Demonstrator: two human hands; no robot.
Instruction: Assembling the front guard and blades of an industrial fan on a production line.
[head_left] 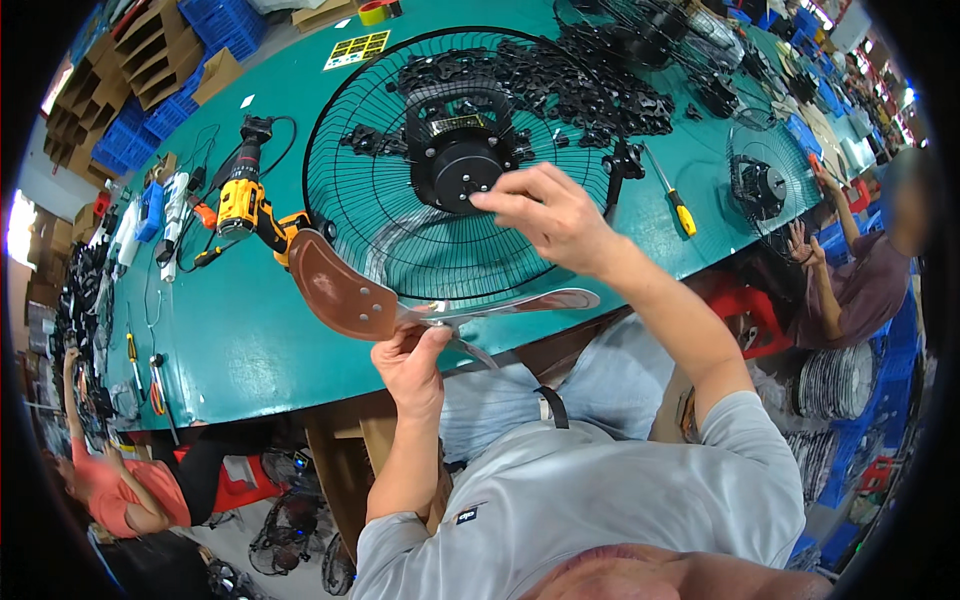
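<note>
My left hand (412, 372) grips a metal fan blade (345, 292) near its hub, at the table's near edge. One of its wings looks coppery brown, another silvery. Beyond it a black wire fan guard (318, 140) lies on the table with a round black motor (455, 170) in its middle. My right hand (560, 218) reaches over the guard, thumb and forefinger pinched together at the shaft on the motor's face. Whatever sits between those fingertips is too small to make out.
A yellow cordless drill (240, 205) stands left of the guard. Black brackets (600, 85) are heaped behind it. A yellow-handled screwdriver (683, 215) lies to the right. Co-workers sit at both sides, one by another fan guard (770, 180). Cardboard boxes (160, 45) are stacked far left.
</note>
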